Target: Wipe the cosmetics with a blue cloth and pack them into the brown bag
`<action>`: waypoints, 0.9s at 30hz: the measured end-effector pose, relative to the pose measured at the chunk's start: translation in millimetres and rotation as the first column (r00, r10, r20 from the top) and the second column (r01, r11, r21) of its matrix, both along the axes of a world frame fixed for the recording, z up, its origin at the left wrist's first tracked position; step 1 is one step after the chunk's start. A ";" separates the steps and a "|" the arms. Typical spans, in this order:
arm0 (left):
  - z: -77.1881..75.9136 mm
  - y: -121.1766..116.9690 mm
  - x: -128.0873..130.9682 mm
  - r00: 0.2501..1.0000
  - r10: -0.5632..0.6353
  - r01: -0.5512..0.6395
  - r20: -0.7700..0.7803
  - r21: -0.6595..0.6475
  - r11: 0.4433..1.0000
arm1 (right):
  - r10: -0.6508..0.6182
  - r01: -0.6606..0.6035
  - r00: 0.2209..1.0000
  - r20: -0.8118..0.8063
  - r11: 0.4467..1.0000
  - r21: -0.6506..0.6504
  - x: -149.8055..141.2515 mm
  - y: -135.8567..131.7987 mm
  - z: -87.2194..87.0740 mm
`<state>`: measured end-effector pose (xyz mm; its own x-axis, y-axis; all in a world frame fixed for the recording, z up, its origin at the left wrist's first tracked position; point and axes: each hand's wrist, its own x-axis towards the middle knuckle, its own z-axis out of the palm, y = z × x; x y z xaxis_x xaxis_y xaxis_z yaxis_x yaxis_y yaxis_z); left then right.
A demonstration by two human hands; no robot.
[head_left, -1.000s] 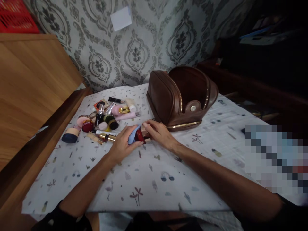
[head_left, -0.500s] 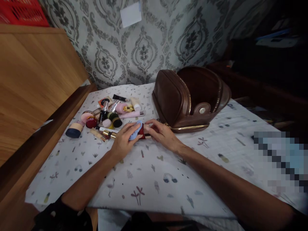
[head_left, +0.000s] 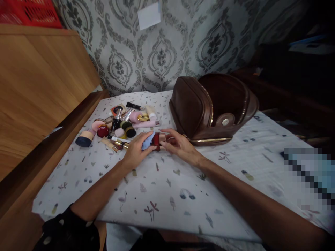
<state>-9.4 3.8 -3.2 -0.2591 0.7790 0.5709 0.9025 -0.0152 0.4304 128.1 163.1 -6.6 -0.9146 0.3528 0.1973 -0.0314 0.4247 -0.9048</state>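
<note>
In the head view, my left hand [head_left: 138, 149] is closed round a crumpled light blue cloth [head_left: 148, 141], which it presses against a small dark red bottle [head_left: 156, 141]. The bottle lies sideways between my hands, its shiny pinkish cap [head_left: 162, 138] pointing right. My right hand [head_left: 181, 146] has thumb and fingers round that cap. Left of my left hand is a gold-and-black tube [head_left: 120, 143] at the edge of a cosmetics pile. A brown leather cosmetic bag [head_left: 188, 104] stands unzipped behind my right hand.
The pile includes a black tube [head_left: 134, 106], a pink tube [head_left: 146, 123], a round red container [head_left: 103, 130] and a jar with a dark blue lid [head_left: 84, 139]. A patterned cloth [head_left: 162, 195] covers the table. Wooden furniture [head_left: 47, 69] rises at the left; a wallpapered wall stands behind.
The view has shifted, so everything sits further right. The bottle has turned from tilted to nearly level, and my right fingers have shifted from over its cap to around it.
</note>
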 end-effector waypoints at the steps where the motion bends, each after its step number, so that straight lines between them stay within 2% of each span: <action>1: 1.2 0.1 -0.4 1.000 0.000 0.000 0.012 0.014 1.000 | 0.004 -0.004 1.000 0.014 1.000 -0.008 -0.2 0.0 0.2; 6: 3.2 -0.3 -1.1 0.995 -0.038 0.048 -0.088 0.115 0.992 | -0.016 0.015 0.998 0.060 0.999 0.028 0.0 -2.1 4.4; 8: 2.6 -1.1 -1.1 0.989 -0.041 0.058 -0.141 0.114 0.992 | -0.016 0.016 0.997 0.073 1.000 -0.001 0.2 -2.5 5.4; 12: 0.0 -1.9 0.4 0.984 -0.059 0.054 -0.167 -0.037 0.998 | -0.019 0.029 0.995 0.102 0.994 -0.103 -0.2 -2.2 6.5; 15: -2.5 -1.9 2.3 0.988 -0.056 0.040 -0.142 -0.115 0.993 | -0.017 0.032 0.992 0.123 0.993 -0.116 0.0 -3.2 8.4; 21: -5.3 -2.3 0.9 0.997 -0.047 0.040 -0.067 -0.105 0.994 | -0.082 0.079 0.996 0.041 0.995 0.063 -0.1 -4.1 6.3; 27: -6.0 -1.8 0.4 0.982 -0.061 0.050 -0.180 -0.065 0.997 | -0.112 0.110 0.993 0.043 0.993 0.047 -1.2 -2.5 5.3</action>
<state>-9.0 2.0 -9.2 -0.1107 0.8233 0.5567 0.9643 -0.0467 0.2608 127.0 160.7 -1.2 -0.8789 0.4441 0.1742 0.0589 0.4634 -0.8842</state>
